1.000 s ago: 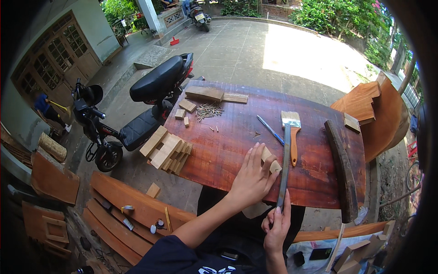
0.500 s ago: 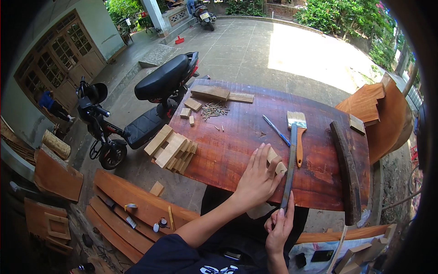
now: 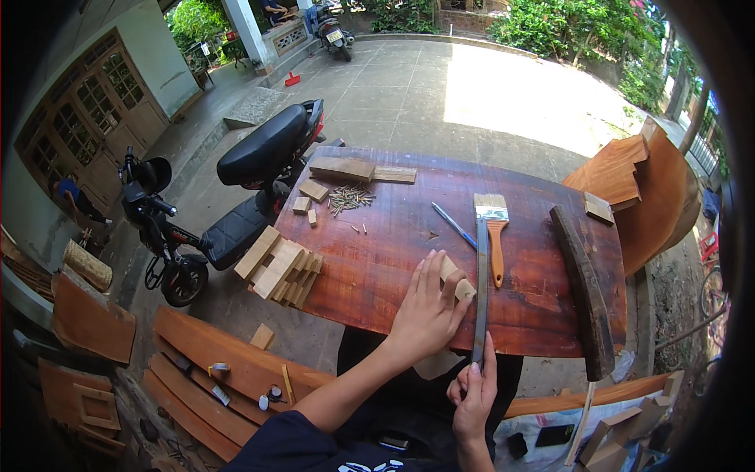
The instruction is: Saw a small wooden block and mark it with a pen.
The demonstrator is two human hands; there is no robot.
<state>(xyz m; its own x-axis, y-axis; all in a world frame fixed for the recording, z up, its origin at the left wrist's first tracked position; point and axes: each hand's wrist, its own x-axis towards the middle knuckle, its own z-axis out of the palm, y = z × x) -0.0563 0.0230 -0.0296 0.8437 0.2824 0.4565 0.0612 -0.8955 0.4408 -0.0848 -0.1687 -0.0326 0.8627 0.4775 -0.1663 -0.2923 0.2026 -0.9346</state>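
Note:
My left hand (image 3: 421,315) is closed on a small pale wooden block (image 3: 456,277) on the reddish wooden board (image 3: 362,287). My right hand (image 3: 473,397) grips the lower end of a long, narrow metal bar (image 3: 480,303), which lies beside the block. Just right of the bar is a paintbrush (image 3: 495,252) with an orange handle; a blue pen (image 3: 453,224) lies left of the bar's upper part. Farther back are a pile of small nails or screws (image 3: 350,198) and several loose wooden pieces (image 3: 342,167). A stack of small blocks (image 3: 283,267) sits at the left edge.
A dark wooden batten (image 3: 580,283) lies along the board's right side. A black electric scooter (image 3: 259,149) stands behind left, curved planks (image 3: 197,346) lie lower left, and shaped panels (image 3: 645,204) are at right. Another person (image 3: 79,200) is by the doors (image 3: 94,94).
The whole view has shifted slightly, first right, then back left and a little down. My hands keep much the same grips and positions on the board.

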